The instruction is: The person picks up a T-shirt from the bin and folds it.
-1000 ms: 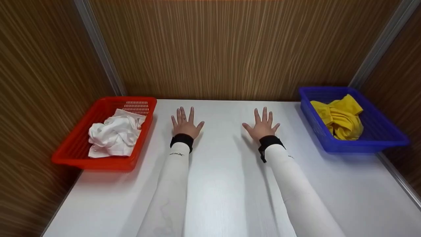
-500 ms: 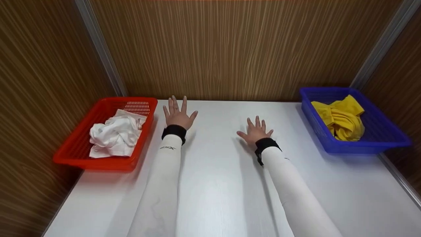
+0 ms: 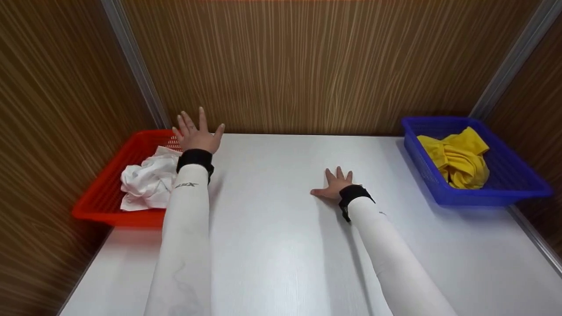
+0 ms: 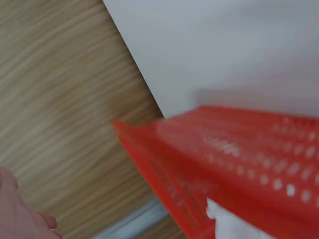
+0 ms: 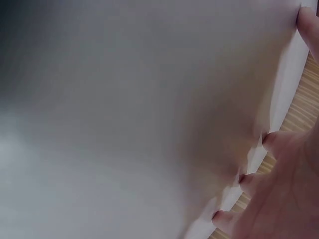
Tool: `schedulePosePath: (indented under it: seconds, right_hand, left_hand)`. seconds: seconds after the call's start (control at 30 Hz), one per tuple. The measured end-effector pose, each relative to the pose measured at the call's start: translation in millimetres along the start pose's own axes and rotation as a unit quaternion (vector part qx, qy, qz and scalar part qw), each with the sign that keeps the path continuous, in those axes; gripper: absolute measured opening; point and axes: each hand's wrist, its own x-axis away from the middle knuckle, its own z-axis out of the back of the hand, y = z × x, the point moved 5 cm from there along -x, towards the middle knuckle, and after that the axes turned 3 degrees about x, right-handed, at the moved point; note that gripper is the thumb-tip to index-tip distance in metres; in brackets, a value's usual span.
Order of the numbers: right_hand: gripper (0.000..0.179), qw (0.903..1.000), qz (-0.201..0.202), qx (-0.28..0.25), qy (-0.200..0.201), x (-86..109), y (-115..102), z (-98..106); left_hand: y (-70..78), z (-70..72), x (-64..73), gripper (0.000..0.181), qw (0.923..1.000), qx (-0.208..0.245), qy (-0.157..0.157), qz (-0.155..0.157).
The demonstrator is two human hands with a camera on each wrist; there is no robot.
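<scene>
You faced a white table [image 3: 272,228] boxed in on three sides.
Ahead of you rose a brown wood-grain back wall [image 3: 281,66], meeting a matching left wall [image 3: 57,109] and right wall [image 3: 538,127] at grey corner strips [image 3: 137,66]; light laid a pale sheen across the table's middle.

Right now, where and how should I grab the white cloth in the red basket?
Probably by the bunched folds in the middle of the white cloth, pinched from above with the left hand, the nearer one. The cloth lies crumpled, so those folds offer something to gather, while its front edge looks flatter. The red basket's walls surround it, so top-down seems easiest.
</scene>
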Motion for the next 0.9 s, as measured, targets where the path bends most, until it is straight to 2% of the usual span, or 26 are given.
schedulePosePath:
  seconds: [0.13, 0.23, 0.4, 0.53, 0.63, 0.77, 0.9]
  right_hand:
    - [0.111, 1.0, 0.005, 0.005, 0.0, -9.9, 7, -4]
    - [0.112, 0.9998, 0.015, 0.003, 0.008, -16.6, 12, -7]
    - [0.109, 0.9997, 0.017, -0.001, 0.015, -10.0, 9, -5]
    - [0.105, 0.9997, 0.015, -0.009, 0.017, 3.1, 3, 0]
    - [0.104, 0.9997, 0.012, -0.011, 0.016, 3.3, 4, 1]
    - [0.106, 0.9999, 0.009, -0.002, 0.014, -4.1, 8, -2]
    - [0.11, 0.9999, 0.007, -0.004, 0.012, -12.0, 13, -5]
  left_hand:
    - [-28.4, 8.7, 0.3, 0.088, 0.9993, 0.007, -0.007, 0.036]
    - [-49.8, 15.1, 6.2, 0.091, 0.9976, 0.021, -0.024, 0.061]
    - [-84.9, 22.7, 13.0, 0.102, 0.9928, 0.036, -0.055, 0.1]
    - [-117.5, 10.0, 6.3, 0.111, 0.9881, 0.029, -0.077, 0.13]
    - [-137.8, -4.3, 3.0, 0.116, 0.9843, 0.027, -0.099, 0.143]
    - [-147.9, -17.5, 10.0, 0.124, 0.9795, 0.008, -0.13, 0.154]
    - [-142.3, -19.0, 26.1, 0.126, 0.9716, -0.015, -0.171, 0.163]
